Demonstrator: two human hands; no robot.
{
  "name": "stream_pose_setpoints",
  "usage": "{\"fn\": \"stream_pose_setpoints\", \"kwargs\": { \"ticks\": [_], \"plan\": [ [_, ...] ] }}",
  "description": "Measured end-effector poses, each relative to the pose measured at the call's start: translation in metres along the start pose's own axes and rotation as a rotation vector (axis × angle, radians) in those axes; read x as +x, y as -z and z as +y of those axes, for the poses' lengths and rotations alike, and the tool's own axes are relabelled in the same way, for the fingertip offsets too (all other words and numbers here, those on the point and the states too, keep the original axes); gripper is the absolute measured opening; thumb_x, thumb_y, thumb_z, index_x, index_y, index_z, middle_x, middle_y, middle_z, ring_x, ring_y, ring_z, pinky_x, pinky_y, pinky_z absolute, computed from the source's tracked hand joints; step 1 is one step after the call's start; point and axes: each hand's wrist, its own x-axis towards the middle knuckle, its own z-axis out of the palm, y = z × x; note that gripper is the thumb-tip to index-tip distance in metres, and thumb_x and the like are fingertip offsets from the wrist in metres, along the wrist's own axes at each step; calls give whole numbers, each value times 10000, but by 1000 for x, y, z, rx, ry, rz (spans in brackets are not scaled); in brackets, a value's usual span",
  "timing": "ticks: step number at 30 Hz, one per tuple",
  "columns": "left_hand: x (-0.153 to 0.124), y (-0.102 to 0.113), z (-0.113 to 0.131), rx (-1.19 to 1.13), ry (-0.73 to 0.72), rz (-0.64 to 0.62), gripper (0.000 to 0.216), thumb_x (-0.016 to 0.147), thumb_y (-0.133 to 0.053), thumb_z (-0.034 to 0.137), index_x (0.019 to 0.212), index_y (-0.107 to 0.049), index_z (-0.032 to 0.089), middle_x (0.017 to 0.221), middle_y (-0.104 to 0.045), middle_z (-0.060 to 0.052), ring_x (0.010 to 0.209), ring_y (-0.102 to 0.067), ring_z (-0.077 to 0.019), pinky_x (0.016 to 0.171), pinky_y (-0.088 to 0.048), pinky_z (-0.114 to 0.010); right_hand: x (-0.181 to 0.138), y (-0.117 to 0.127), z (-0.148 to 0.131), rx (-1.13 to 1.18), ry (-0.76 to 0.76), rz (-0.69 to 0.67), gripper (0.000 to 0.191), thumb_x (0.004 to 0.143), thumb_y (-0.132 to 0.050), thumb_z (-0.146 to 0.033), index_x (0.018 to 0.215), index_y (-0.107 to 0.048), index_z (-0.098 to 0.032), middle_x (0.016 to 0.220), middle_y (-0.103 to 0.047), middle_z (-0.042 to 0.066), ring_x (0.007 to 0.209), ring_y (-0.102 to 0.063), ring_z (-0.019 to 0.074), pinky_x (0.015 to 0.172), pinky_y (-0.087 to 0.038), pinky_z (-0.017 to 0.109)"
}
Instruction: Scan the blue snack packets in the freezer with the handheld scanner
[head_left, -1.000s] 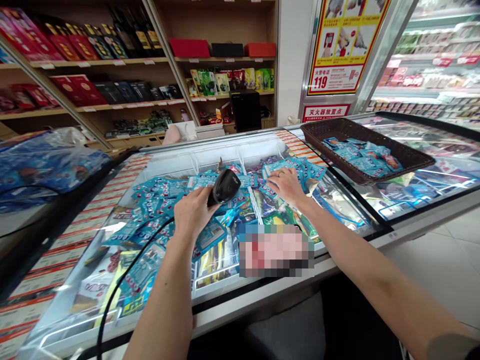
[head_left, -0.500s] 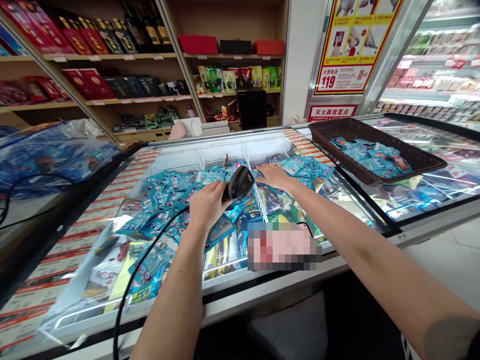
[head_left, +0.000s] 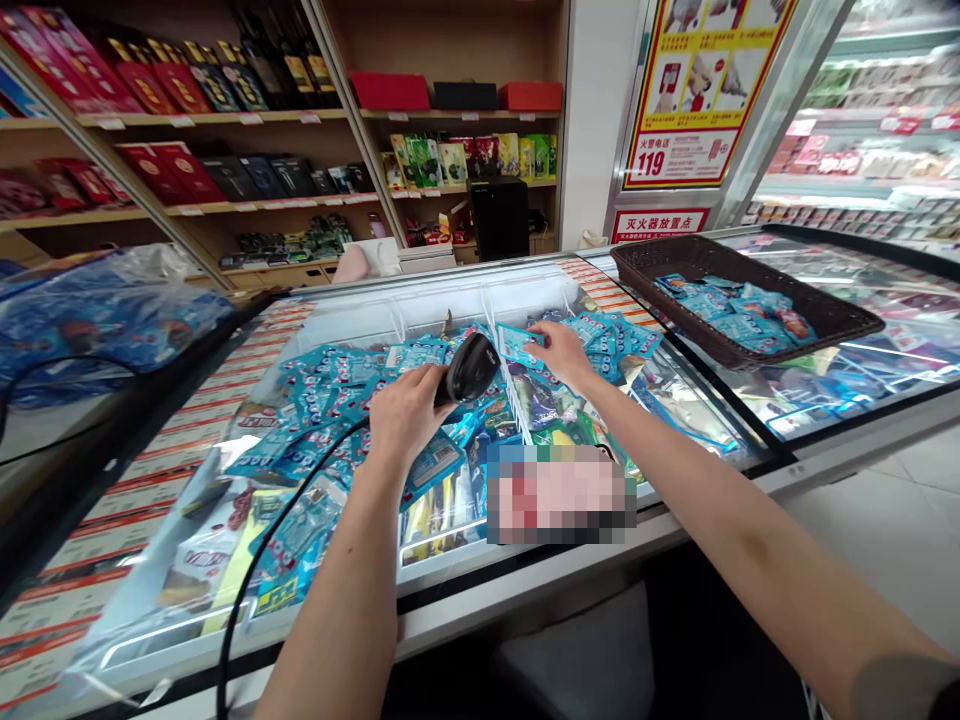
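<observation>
A black handheld barcode scanner (head_left: pixel 474 366) is gripped in my left hand (head_left: pixel 405 415), its head tilted up and to the right. Its cable runs down past my forearm. My right hand (head_left: pixel 561 352) pinches a light-blue packet (head_left: pixel 517 345) at its right end, above the wire divider (head_left: pixel 516 405) of the freezer. Under and around both hands, many similar blue packets (head_left: pixel 337 375) lie heaped in the chest freezer (head_left: pixel 442 300). The scanner's head is close to the held packet, just left of it.
A brown wicker basket (head_left: pixel 660 325) with several blue packets rests on the freezer at the right. At the front edge lies a pixelated flat object (head_left: pixel 561 495). A plastic bag of blue packs (head_left: pixel 105 330) stands at the left. Shelves (head_left: pixel 247 205) with boxes and bottles line the back.
My right hand has closed on a blue packet and lifted it slightly from the heap. My left hand keeps the scanner in nearly the same place; the view has shifted a little.
</observation>
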Motion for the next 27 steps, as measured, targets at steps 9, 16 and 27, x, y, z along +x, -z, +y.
{"fn": "stream_pose_setpoints", "kwargs": {
  "ticks": [9, 16, 27],
  "plan": [
    [2, -1, 2, 22, -81, -48, 363, 865, -588, 338, 1206, -610, 217, 1110, -716, -95, 1020, -673, -285, 716, -460, -332, -18, 2, 29, 402, -152, 68, 479, 821, -574, -494, 1174, -671, -185, 632, -566, -14, 494, -607, 206, 524, -483, 346],
    [3, -3, 4, 19, -137, -84, 355, 860, -586, 348, 1191, -621, 223, 1039, -721, -87, 986, -682, -286, 728, -469, -337, -17, 8, 16, 279, -27, 96, 327, 891, -539, -389, 1125, -682, -212, 812, -684, 29, 660, -594, 186, 705, -493, 333],
    [4, -3, 5, 36, -159, -94, 338, 870, -600, 348, 1171, -629, 198, 1017, -718, -91, 971, -683, -294, 688, -459, -345, -19, 8, 12, 161, 43, 115, 293, 912, -516, -303, 1135, -668, -187, 893, -713, 42, 685, -561, 188, 744, -452, 321]
  ]
}}
